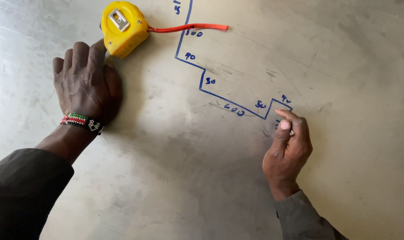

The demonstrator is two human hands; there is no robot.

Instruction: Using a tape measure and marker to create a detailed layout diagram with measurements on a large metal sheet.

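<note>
My left hand (86, 82) rests palm down on a grey metal sheet (202, 178), its fingers touching a yellow tape measure (122, 27) with a metal belt clip and a red strap (188, 28). A beaded bracelet circles that wrist. My right hand (288, 146) is closed around a pen or marker that is mostly hidden, its tip at the lower end of a blue stepped line (202, 84) drawn on the sheet. Blue handwritten figures sit beside the line's segments.
The metal sheet fills the whole view and shows scuffs and faint scratches. Dark long sleeves cover both my forearms.
</note>
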